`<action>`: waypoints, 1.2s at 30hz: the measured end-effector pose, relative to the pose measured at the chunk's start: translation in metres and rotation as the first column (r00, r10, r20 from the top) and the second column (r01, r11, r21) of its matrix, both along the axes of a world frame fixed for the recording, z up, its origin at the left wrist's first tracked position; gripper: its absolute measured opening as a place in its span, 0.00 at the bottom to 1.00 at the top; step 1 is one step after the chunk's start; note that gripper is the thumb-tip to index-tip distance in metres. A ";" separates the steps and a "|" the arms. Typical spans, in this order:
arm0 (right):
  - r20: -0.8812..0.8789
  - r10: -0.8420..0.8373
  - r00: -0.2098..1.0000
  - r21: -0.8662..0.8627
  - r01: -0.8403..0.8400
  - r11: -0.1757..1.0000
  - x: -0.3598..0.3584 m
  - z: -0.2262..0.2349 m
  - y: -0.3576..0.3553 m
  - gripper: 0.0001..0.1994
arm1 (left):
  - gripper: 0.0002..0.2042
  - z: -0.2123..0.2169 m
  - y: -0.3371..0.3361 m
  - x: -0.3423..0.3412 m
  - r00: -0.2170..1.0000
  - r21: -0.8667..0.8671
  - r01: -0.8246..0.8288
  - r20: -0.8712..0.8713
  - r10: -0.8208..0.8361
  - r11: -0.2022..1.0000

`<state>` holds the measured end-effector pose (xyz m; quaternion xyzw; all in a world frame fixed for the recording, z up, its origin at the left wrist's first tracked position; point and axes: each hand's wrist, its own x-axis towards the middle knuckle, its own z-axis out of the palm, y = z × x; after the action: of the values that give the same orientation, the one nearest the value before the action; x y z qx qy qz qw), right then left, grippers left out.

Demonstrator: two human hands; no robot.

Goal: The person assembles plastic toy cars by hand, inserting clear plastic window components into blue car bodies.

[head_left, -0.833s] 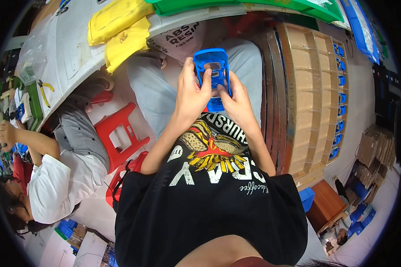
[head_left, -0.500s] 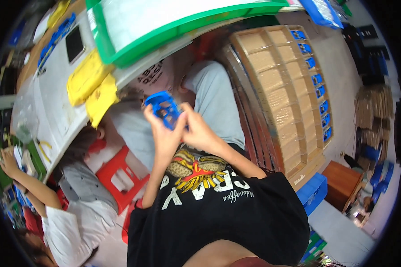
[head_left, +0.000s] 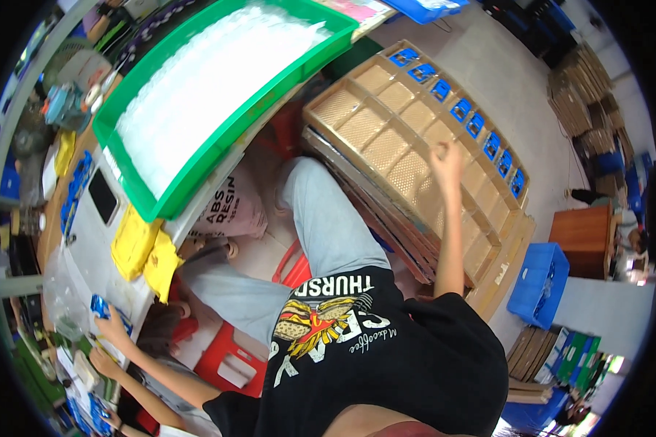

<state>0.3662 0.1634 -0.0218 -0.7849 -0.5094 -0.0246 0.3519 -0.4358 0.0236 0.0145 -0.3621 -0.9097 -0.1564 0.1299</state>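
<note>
My left hand (head_left: 112, 329) reaches over the work table at the lower left, its fingers closed on a blue plastic part (head_left: 100, 306). The part's far side is partly lost among other blue pieces. On the other side my right hand (head_left: 447, 162) hovers over a brown compartment tray (head_left: 390, 120), fingers half curled and apart, with nothing visible between them. Several blue plastic parts (head_left: 461, 110) lie in the tray's outer row, one to a compartment.
A green bin (head_left: 169, 207) of white material stands on the table, near a phone (head_left: 103, 195) and yellow gloves (head_left: 137, 244). A co-worker's hand (head_left: 106, 362) is close below my left hand. A blue crate (head_left: 538, 284), a red stool (head_left: 229, 364) and a printed sack (head_left: 233, 207) stand around me.
My hands, together on a blue plastic part before, have parted: the left went to the table at left, the right over the tray. The view has turned too.
</note>
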 end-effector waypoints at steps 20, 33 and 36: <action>0.092 -0.492 0.865 -0.308 0.495 0.812 0.285 -0.026 -0.019 0.26 | 0.09 0.106 0.213 0.300 0.537 0.346 0.833 -0.317 -0.782 0.432; -0.514 0.852 -0.099 0.848 0.093 0.522 0.074 0.097 -0.104 0.27 | 0.17 0.046 0.431 0.368 0.052 -0.061 0.995 -0.378 -0.925 0.081; -0.592 0.770 -0.238 0.767 0.125 0.629 0.048 0.076 -0.113 0.28 | 0.19 0.040 0.454 0.371 -0.005 -0.187 0.980 -0.345 -0.939 0.063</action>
<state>0.4143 0.0509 0.0544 -0.1760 -0.2456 0.5067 0.8075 -0.0650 0.4780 0.0550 -0.8984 -0.3591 -0.1781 0.1797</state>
